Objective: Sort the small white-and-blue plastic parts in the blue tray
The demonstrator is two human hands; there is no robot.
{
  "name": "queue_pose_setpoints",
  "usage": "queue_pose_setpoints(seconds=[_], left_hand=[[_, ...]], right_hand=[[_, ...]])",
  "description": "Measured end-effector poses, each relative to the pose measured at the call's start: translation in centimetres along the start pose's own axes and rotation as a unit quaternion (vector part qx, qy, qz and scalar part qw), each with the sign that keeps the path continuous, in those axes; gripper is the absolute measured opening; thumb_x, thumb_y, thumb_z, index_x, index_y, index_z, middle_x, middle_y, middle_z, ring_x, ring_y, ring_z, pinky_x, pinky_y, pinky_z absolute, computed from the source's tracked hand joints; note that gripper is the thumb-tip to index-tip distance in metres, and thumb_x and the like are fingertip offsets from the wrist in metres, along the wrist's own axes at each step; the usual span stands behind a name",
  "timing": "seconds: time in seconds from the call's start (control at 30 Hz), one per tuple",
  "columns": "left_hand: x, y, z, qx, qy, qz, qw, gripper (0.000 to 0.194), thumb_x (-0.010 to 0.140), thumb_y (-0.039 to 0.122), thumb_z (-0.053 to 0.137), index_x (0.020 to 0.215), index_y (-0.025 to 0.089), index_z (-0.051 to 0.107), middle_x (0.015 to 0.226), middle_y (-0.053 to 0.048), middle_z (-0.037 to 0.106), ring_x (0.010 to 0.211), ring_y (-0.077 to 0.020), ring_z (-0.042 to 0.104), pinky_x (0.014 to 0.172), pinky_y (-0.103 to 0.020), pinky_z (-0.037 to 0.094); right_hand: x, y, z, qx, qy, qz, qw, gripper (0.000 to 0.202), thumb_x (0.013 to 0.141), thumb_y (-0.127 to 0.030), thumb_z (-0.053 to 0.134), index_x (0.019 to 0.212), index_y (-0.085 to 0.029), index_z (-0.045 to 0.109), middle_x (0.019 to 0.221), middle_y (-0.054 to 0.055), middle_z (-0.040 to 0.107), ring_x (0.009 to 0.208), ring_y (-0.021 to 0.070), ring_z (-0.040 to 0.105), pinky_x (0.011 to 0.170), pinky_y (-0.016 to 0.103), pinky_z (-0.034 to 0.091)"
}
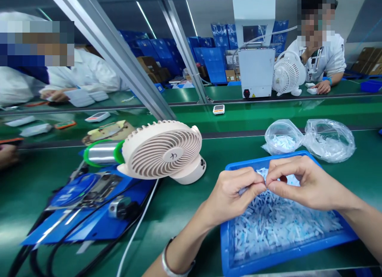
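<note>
Two hands (235,191) (301,183), one tray (286,253).

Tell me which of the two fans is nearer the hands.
The beige fan, left of the blue tray on the near table. The white fan stands across the belt, beside a co-worker.

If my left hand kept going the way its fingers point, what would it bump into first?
Almost at once, the right hand. The left hand points rightward, its fingertips already meeting the other hand's over the blue tray of small white pieces, pinching one together.
</note>
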State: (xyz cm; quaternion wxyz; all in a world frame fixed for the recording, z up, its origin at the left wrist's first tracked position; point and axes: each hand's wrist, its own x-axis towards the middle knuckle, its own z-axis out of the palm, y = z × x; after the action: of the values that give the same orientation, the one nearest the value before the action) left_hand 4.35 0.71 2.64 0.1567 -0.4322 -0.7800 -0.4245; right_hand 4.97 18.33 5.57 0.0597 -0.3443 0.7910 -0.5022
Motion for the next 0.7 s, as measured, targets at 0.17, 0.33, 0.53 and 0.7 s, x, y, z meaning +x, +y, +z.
queue_pose_setpoints(seconds=[0.17, 0.33, 0.53, 0.7], left_hand=[[0.06, -0.02, -0.08, -0.021, -0.019, -0.004, 1.000, 0.016, 0.077, 0.014, 0.049, 0.063, 0.012, 0.053, 0.050, 0.002, 0.047, 0.044, -0.0062, 0.039, 0.042, -0.018, 0.032], [0.17, 0.12, -0.15, -0.050, -0.037, -0.018, 0.998, 0.015, 0.077, 0.013, 0.050, 0.063, 0.012, 0.054, 0.052, 0.001, 0.050, 0.046, -0.0059, 0.041, 0.044, -0.017, 0.033], [0.22, 0.11, -0.18, -0.072, -0.060, -0.030, 0.995, 0.017, 0.076, 0.012, 0.051, 0.059, 0.011, 0.052, 0.051, 0.002, 0.048, 0.046, -0.0052, 0.041, 0.044, -0.016, 0.033], [0.18, -0.04, -0.09, -0.088, -0.073, -0.036, 0.993, 0.019, 0.076, 0.014, 0.051, 0.057, 0.012, 0.051, 0.049, 0.003, 0.045, 0.046, -0.0054, 0.040, 0.044, -0.017, 0.032]], right_hand=[[-0.07, -0.11, -0.05, -0.008, -0.011, 0.009, 1.000, 0.014, 0.075, -0.010, 0.050, 0.066, -0.014, 0.060, 0.059, -0.003, 0.048, 0.055, 0.0055, 0.042, 0.052, 0.020, 0.035], [0.02, 0.02, -0.11, -0.004, -0.025, 0.005, 1.000, 0.014, 0.075, -0.011, 0.050, 0.066, -0.014, 0.060, 0.060, -0.002, 0.050, 0.056, 0.0063, 0.043, 0.053, 0.021, 0.035], [0.14, 0.06, -0.26, -0.009, -0.042, 0.009, 0.999, 0.014, 0.074, -0.011, 0.051, 0.064, -0.014, 0.059, 0.060, -0.002, 0.051, 0.056, 0.0066, 0.045, 0.053, 0.020, 0.036], [0.27, 0.04, -0.22, 0.008, -0.058, 0.007, 0.998, 0.015, 0.073, -0.008, 0.050, 0.062, -0.014, 0.058, 0.059, -0.003, 0.051, 0.055, 0.0058, 0.044, 0.053, 0.019, 0.036]])
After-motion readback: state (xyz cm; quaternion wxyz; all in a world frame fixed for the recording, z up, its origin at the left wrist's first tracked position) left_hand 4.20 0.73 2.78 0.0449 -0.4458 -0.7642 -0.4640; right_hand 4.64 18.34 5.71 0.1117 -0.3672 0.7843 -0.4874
